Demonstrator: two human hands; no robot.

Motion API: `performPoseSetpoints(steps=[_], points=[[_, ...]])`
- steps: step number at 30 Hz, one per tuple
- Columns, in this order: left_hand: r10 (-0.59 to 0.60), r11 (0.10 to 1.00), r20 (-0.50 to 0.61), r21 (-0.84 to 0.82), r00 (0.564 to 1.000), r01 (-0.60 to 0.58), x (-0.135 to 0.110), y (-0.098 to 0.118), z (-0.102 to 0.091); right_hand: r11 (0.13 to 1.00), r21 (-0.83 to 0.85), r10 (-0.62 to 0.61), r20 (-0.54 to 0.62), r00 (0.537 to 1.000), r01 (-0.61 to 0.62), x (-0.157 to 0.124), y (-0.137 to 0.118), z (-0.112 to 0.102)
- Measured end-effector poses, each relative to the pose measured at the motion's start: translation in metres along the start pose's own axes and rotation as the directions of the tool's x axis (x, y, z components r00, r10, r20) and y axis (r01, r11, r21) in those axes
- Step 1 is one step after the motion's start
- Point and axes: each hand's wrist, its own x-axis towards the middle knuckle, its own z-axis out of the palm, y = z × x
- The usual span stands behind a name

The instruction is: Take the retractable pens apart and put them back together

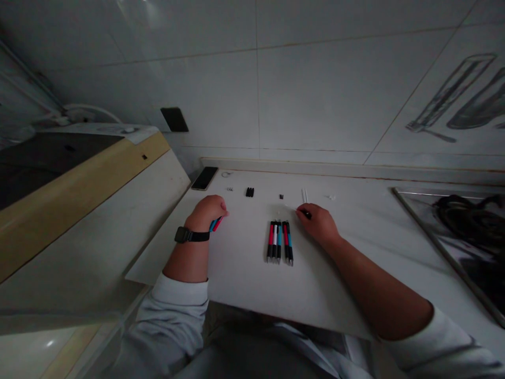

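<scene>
My left hand (207, 211), with a black watch on its wrist, is closed around blue and red pen barrels (215, 223) on the white counter (244, 273). My right hand (319, 223) rests to the right of a row of several assembled pens (279, 242) with red, white and blue barrels and black grips. Its fingertips pinch a small black pen part (306, 214). The row of pens lies between my two hands.
Along the back of the counter lie a phone (204, 178), small black parts (250, 192), tiny white pieces (330, 197) and thin white refills (304, 195). A sink (465, 237) holding dark items is at the right. A stove top (51, 158) sits at the left.
</scene>
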Motion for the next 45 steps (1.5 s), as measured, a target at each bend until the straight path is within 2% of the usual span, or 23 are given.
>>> performPoseSetpoints(steps=[3, 6, 9, 12, 15, 18, 21, 24, 27, 33, 38, 41, 43, 45], points=[[-0.003, 1.000, 0.002, -0.010, 1.000, 0.003, -0.001, -0.003, -0.001, 0.998, 0.070, 0.012, -0.055, 0.998, -0.008, 0.000, -0.001, 0.000], [0.003, 1.000, -0.015, -0.025, 1.000, -0.004, 0.000, -0.005, -0.002, 0.982, 0.179, 0.077, -0.075, 0.994, -0.063, 0.000, -0.002, 0.001], [0.109, 0.983, -0.141, -0.133, 0.984, -0.128, -0.001, 0.008, -0.002, 0.907, 0.408, 0.138, -0.054, 0.989, -0.104, 0.001, -0.003, 0.005], [0.282, 0.887, -0.326, -0.269, 0.902, -0.375, -0.008, 0.042, 0.005, 0.698, 0.703, 0.185, 0.012, 0.983, -0.140, 0.004, -0.007, 0.008], [0.421, 0.752, -0.439, -0.320, 0.794, -0.576, -0.024, 0.089, 0.021, 0.445, 0.869, 0.239, 0.118, 0.964, -0.217, 0.006, -0.014, 0.007], [0.510, 0.678, -0.489, -0.277, 0.707, -0.681, -0.042, 0.129, 0.041, 0.231, 0.935, 0.279, 0.203, 0.939, -0.270, 0.003, -0.021, 0.004], [0.520, 0.671, -0.518, -0.245, 0.680, -0.700, -0.050, 0.151, 0.058, 0.105, 0.948, 0.263, 0.266, 0.928, -0.301, 0.000, -0.028, 0.005], [0.489, 0.697, -0.544, -0.227, 0.682, -0.681, -0.046, 0.155, 0.067, 0.078, 0.948, 0.222, 0.285, 0.932, -0.309, -0.003, -0.033, 0.009], [0.459, 0.710, -0.554, -0.241, 0.695, -0.661, -0.039, 0.149, 0.067, 0.089, 0.945, 0.213, 0.291, 0.933, -0.315, -0.004, -0.034, 0.014], [0.415, 0.738, -0.482, -0.317, 0.771, -0.596, -0.032, 0.140, 0.064, 0.162, 0.934, 0.260, 0.270, 0.927, -0.317, -0.001, -0.026, 0.018], [0.403, 0.729, -0.467, -0.356, 0.787, -0.585, -0.028, 0.137, 0.065, 0.094, 0.940, 0.284, 0.289, 0.914, -0.327, 0.002, -0.021, 0.019], [0.398, 0.724, -0.470, -0.366, 0.788, -0.585, -0.026, 0.136, 0.065, 0.077, 0.951, 0.306, 0.263, 0.915, -0.299, 0.003, -0.018, 0.021], [0.397, 0.730, -0.465, -0.362, 0.791, -0.579, -0.025, 0.134, 0.064, 0.104, 0.956, 0.328, 0.227, 0.917, -0.274, 0.005, -0.014, 0.021], [0.399, 0.738, -0.463, -0.349, 0.791, -0.577, -0.023, 0.132, 0.064, 0.168, 0.951, 0.346, 0.188, 0.919, -0.258, 0.007, -0.009, 0.020]])
